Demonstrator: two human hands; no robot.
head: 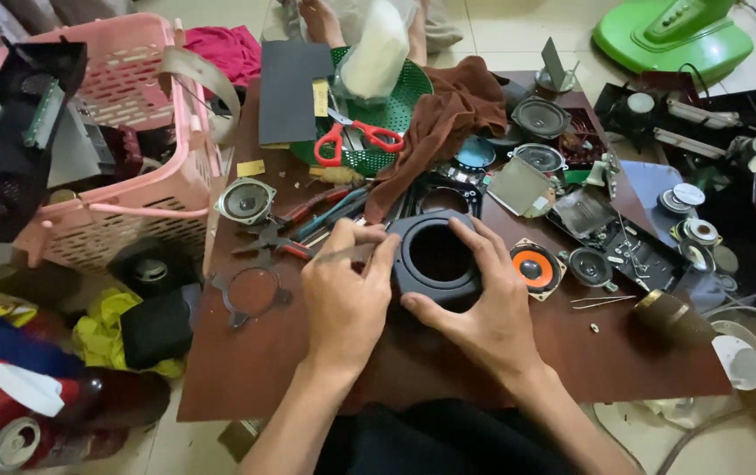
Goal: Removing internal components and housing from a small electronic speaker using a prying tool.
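A black speaker frame with a round hole (438, 257) rests on the low brown table (255, 369) in front of me. My right hand (484, 308) wraps around its right side and holds it. My left hand (344, 295) pinches a thin grey blade-like tool (343, 253) against the frame's left edge. Just left of that hand lies a flat black ring bracket (252, 292).
A pink basket (132, 189) with parts stands at left. Red scissors (359, 137) lie in a green bowl (413, 88). A brown cloth (448, 110), pliers (294, 230), small speakers (245, 200) (536, 267), circuit boards and a green fan base (664, 35) crowd the back and right.
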